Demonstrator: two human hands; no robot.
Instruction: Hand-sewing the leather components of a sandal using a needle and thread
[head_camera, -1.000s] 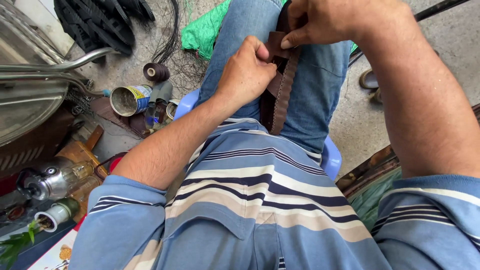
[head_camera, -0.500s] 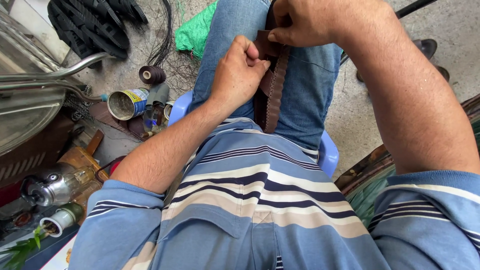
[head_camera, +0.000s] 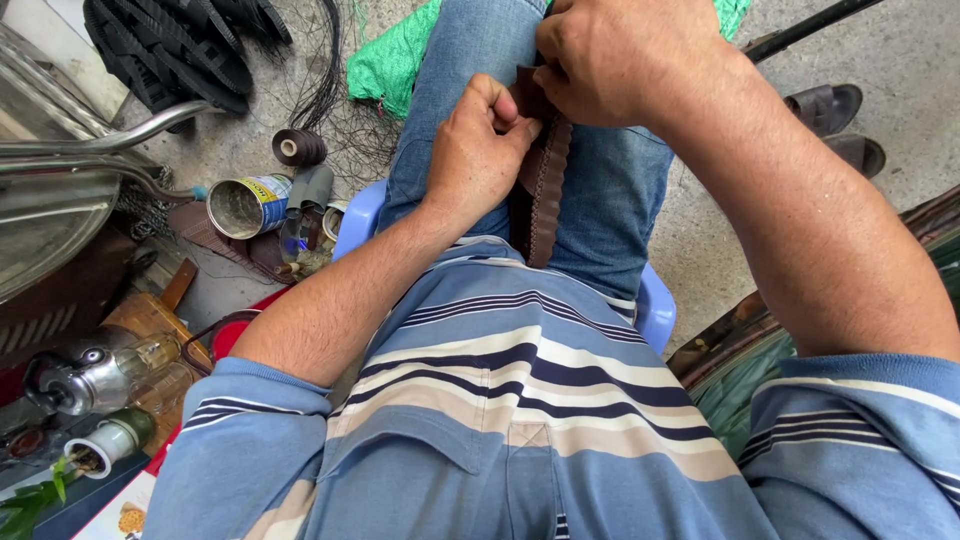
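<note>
While you sit on the blue stool, the brown leather strap runs lengthwise between your thighs; your left hand pinches its edge with closed fingers, and your right hand grips the far end.

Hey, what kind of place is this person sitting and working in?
Probably an informal street-side repair or leatherwork spot. The person sits on a blue plastic stool on bare concrete, with a thread spool, an open tin can and black rubber belts on the ground, both hands working a brown strap.
</note>
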